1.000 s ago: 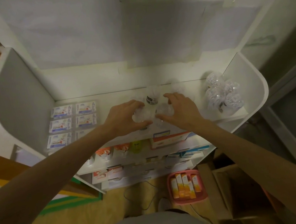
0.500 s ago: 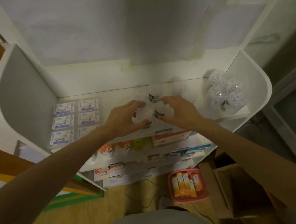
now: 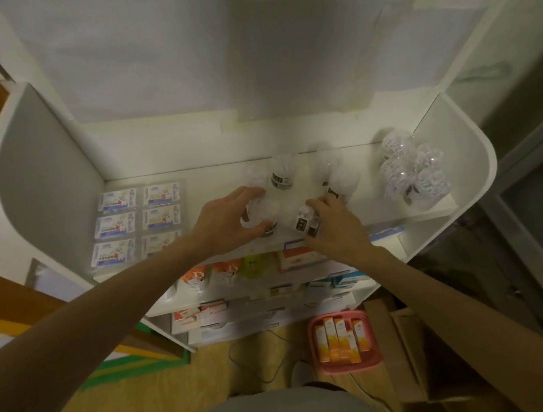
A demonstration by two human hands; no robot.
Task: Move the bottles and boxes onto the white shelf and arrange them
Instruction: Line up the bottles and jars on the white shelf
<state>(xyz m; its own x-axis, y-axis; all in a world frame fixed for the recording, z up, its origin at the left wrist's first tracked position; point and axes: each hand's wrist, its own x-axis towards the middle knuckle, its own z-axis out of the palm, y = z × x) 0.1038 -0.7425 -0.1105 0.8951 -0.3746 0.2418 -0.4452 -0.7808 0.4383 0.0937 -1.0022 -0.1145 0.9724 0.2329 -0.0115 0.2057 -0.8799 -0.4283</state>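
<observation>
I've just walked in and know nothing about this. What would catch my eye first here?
Two bare arms reach to the top of a white shelf, the left hand and right hand each curled round a small clear plastic bottle among a central cluster. Flat blue-and-white boxes lie in rows at its left end, and a pink basket of orange cartons sits on the floor below.

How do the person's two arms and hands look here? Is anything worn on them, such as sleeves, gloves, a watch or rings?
Both forearms are bare along all of their visible length: no sleeve shows on either. The left hand and the right hand wear no gloves. No watch or bracelet shows at either wrist, and no ring can be made out, though the dim, soft picture could hide a thin one.
</observation>
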